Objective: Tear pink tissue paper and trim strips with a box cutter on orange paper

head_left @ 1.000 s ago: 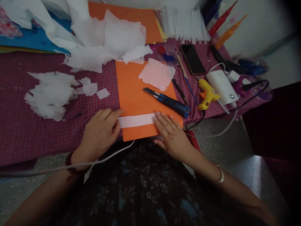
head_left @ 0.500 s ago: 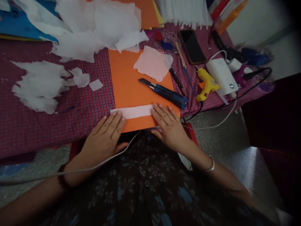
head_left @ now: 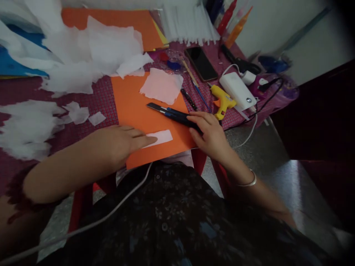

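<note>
An orange sheet [head_left: 130,111] lies at the table's front edge. Across its lower part runs a narrow pale pink paper strip [head_left: 165,136]. My left hand [head_left: 122,144] lies flat over the strip's left end, fingers stretched to the right and pressing on it. A blue and black utility knife [head_left: 172,113] rests on the sheet with its dark blade pointing left. My right hand [head_left: 209,133] is at the handle end, fingers on one side and thumb on the other. A torn-edged pink paper piece [head_left: 162,87] lies above the knife.
Torn white sheets [head_left: 111,44] and smaller scraps [head_left: 24,127] cover the left and back. To the right are a yellow glue gun [head_left: 222,101], a phone [head_left: 201,63], a paintbrush [head_left: 201,96] and a white power bank [head_left: 238,90] with cables. A cable crosses my lap.
My right hand has left the strip and moved up onto the utility knife's handle. My left hand has slid over the strip's left end. The whole view has shifted.
</note>
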### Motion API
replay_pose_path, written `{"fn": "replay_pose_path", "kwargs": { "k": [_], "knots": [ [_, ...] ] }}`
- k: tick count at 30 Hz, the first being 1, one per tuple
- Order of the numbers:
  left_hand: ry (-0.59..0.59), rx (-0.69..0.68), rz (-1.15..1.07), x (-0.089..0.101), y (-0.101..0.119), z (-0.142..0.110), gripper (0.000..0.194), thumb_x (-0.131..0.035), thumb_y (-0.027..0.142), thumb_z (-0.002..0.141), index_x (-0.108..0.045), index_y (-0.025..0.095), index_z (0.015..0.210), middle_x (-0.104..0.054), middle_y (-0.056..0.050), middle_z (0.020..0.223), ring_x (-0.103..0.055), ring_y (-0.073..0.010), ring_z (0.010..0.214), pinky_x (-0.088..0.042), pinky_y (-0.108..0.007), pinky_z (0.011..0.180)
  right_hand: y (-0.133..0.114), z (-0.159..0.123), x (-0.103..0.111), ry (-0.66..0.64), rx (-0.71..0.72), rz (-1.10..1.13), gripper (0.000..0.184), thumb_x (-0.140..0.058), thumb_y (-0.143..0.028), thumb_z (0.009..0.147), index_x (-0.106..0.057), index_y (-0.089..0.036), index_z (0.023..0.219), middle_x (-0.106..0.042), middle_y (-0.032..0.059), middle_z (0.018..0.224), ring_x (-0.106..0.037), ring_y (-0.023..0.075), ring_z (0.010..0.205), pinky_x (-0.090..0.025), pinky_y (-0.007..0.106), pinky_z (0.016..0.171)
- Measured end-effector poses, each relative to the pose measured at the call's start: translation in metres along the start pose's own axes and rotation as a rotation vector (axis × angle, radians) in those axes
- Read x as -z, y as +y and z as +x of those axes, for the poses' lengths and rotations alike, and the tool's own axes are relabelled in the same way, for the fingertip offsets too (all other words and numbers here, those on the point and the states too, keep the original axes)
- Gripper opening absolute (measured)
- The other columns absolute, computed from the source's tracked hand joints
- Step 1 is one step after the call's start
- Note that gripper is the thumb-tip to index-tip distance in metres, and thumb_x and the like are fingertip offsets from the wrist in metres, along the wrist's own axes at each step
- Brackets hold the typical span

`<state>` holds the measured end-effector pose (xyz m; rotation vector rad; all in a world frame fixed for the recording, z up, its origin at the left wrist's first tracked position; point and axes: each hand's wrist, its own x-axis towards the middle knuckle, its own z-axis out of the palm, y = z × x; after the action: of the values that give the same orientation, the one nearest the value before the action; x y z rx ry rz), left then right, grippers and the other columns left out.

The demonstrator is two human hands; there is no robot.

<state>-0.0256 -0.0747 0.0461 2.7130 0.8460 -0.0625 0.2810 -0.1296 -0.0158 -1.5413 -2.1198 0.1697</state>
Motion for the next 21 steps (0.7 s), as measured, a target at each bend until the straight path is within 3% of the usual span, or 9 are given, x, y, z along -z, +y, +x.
{"fn": "replay_pose_path", "kwargs": {
  "k": [2,5,9,12,17,21],
  "knots": [
    [-0.096,-0.049,0.067,0.004,0.007,0.023,0.048,-0.049,0.013,0.097,-0.066,0.026,0.139,-0.075,-0.006,0.128,-0.073,-0.0266,0.109,-0.057,-0.039,0.093,0.005,0.007,-0.001,-0.081,-0.009,-0.043,0.040,-0.057,-0.021,0.096,-0.067,-0.016,0.135,-0.068,0.0180,0.140,-0.063,0.0348,0.126,-0.051,0.056,0.106],
    [-0.115,0.163,0.106,0.003,0.023,0.046,0.030,-0.047,0.024,0.104,-0.070,0.017,0.123,-0.075,-0.012,0.115,-0.073,-0.0292,0.104,-0.056,-0.036,0.082,0.006,0.016,-0.005,-0.154,-0.016,-0.088,0.044,-0.058,-0.021,0.095,-0.065,-0.014,0.138,-0.068,0.0189,0.137,-0.063,0.0355,0.122,-0.051,0.055,0.102],
    [-0.157,0.344,0.024,-0.010,0.030,0.056,0.024,-0.052,0.029,0.103,-0.065,0.012,0.114,-0.071,-0.015,0.112,-0.073,-0.0301,0.094,-0.054,-0.037,0.072,0.005,0.025,-0.012,-0.160,-0.012,-0.096,0.046,-0.056,-0.018,0.094,-0.064,-0.014,0.139,-0.067,0.0188,0.130,-0.061,0.0355,0.118,-0.050,0.055,0.102],
    [-0.091,0.408,-0.082,-0.023,0.021,0.054,0.019,-0.057,0.028,0.098,-0.064,0.015,0.109,-0.071,-0.012,0.109,-0.071,-0.0270,0.087,-0.052,-0.037,0.071,0.006,0.027,-0.014,-0.142,0.003,-0.059,0.049,-0.054,-0.016,0.093,-0.062,-0.016,0.142,-0.065,0.0168,0.126,-0.060,0.0340,0.118,-0.050,0.055,0.104],
    [0.099,0.360,-0.243,-0.037,0.007,0.052,0.010,-0.055,0.027,0.093,-0.061,0.019,0.090,-0.069,-0.005,0.091,-0.064,-0.0202,0.076,-0.048,-0.032,0.067,0.009,0.015,0.001,-0.104,0.011,0.074,0.057,-0.053,-0.016,0.094,-0.055,-0.023,0.151,-0.061,0.0140,0.128,-0.061,0.0318,0.120,-0.054,0.053,0.103],
    [0.094,0.352,-0.274,-0.038,0.009,0.056,0.011,-0.053,0.022,0.090,-0.058,0.019,0.081,-0.066,-0.003,0.085,-0.061,-0.0177,0.073,-0.044,-0.030,0.066,0.011,-0.010,0.020,-0.084,0.040,0.102,0.058,-0.056,-0.015,0.096,-0.052,-0.026,0.153,-0.061,0.0134,0.128,-0.062,0.0314,0.119,-0.057,0.053,0.100]
  ]
}}
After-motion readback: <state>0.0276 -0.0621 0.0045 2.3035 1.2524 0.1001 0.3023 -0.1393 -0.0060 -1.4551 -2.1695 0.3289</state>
